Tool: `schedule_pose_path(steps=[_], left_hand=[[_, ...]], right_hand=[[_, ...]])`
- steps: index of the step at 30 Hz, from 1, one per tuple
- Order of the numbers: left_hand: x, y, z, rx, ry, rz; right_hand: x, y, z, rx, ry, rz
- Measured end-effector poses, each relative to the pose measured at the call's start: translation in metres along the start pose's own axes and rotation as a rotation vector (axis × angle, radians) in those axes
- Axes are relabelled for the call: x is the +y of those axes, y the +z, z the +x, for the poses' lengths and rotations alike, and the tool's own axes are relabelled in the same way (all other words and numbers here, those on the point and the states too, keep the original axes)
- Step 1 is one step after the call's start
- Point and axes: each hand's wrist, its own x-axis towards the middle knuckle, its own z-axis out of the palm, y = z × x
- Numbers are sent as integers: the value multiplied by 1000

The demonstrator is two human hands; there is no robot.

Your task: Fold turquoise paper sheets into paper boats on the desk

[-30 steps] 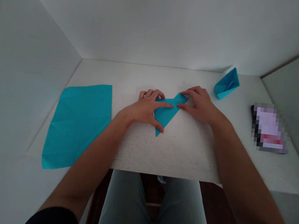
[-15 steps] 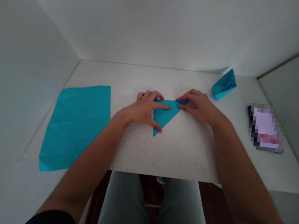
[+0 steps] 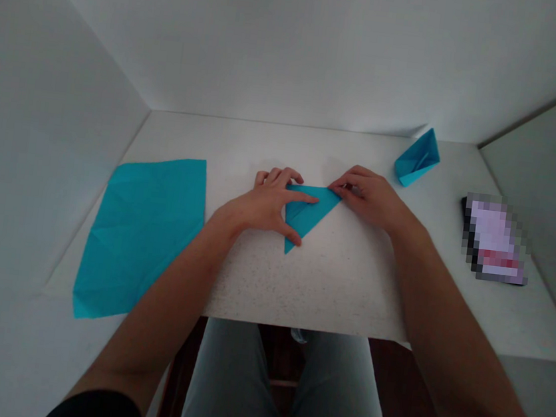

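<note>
**Diagonal Fold at Risk of Skewing Under Two Hands**

A folded blue triangle lies flat on the middle of a white desk, between a person's two hands. The left hand is spread, grasping nothing, its forefinger resting on the paper and its thumb on the slanting edge. The right hand pinches the triangle's right corner between thumb and fingertips.

The likeliest trouble is a crooked crease: should the left hand press too lightly, a tug from the right could slide the layers apart or swivel the piece. A hard pinch might also crumple or tear the corner. The left forearm crosses above a large blue sheet; whether they touch cannot be told, but a careless sweep could drag it.

One sharp tip points toward the person, slightly leftward; another points right, into the pinch. The long axis follows the slanting edge joining them, from near left to far right, while the far edge runs roughly parallel to the desk's back.
</note>
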Motion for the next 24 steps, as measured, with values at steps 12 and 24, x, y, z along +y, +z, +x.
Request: schedule_pose_path(steps=[12,24], left_hand=[[0,-2,-1,-8,-12,-31],[-11,-6,-3,102,-139,-44]], right_hand=[[16,-7,-5,24,161,57],[7,-10,-7,-96,165,123]])
